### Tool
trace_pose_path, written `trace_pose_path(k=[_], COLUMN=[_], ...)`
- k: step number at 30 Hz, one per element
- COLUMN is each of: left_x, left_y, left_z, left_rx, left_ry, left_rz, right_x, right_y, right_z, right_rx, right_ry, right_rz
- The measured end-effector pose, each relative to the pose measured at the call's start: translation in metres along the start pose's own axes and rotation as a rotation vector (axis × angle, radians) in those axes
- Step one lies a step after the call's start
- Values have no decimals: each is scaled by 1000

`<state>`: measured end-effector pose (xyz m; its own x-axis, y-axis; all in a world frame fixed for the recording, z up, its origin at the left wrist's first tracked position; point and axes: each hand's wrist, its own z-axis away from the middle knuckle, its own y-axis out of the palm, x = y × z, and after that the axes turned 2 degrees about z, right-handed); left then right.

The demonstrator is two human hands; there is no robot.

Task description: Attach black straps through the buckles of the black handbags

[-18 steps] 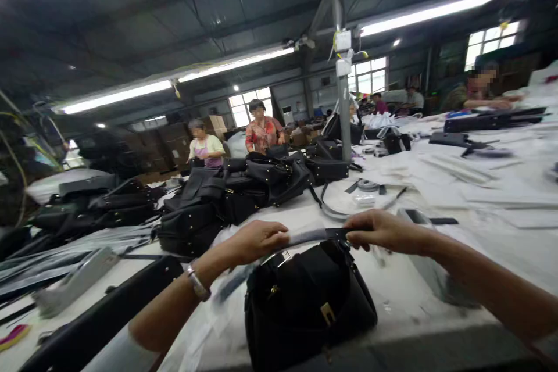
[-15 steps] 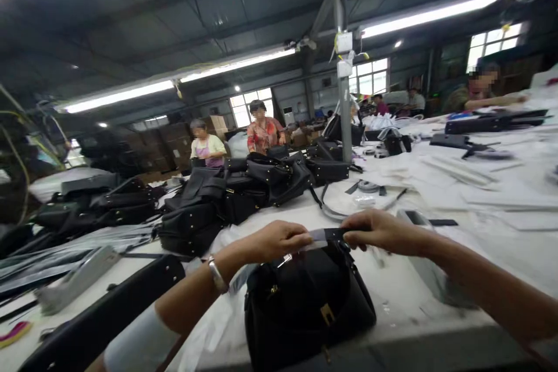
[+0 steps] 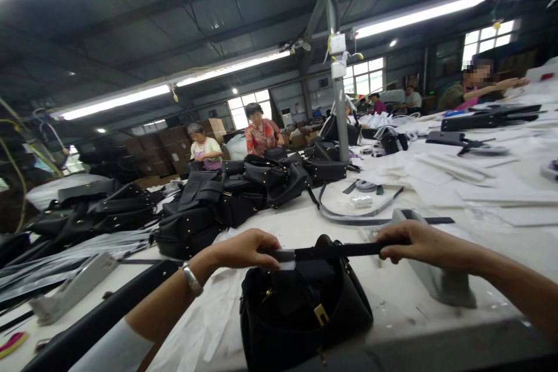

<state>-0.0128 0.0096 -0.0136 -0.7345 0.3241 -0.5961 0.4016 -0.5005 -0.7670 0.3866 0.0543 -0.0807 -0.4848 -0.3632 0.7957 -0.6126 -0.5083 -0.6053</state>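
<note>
The left hand (image 3: pixel 256 249) pinches the wrapped end of a black strap (image 3: pixel 337 251) between closed fingers; the right hand (image 3: pixel 403 241) has its fingers closed on the other end. The strap stretches between both hands' fingers, and the open bag (image 3: pixel 290 319) stands on the table (image 3: pixel 394 314) just below them.

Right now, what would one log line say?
left hand: holds strap by pale end | right hand: holds its black part | strap: straight, above bag | bag: open, at table edge
</note>
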Motion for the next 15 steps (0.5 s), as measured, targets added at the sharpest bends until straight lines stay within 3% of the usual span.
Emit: trace_pose_path(k=[10, 15], left_x=[33, 30], left_y=[-9, -9], left_z=[9, 9], left_rx=[-4, 7], left_ry=[-59, -29], left_rz=[109, 92], right_x=[-16, -23], right_y=[-12, -9], right_z=[0, 1], right_rx=[-133, -155], right_ry=[70, 96], right_rz=[-88, -61])
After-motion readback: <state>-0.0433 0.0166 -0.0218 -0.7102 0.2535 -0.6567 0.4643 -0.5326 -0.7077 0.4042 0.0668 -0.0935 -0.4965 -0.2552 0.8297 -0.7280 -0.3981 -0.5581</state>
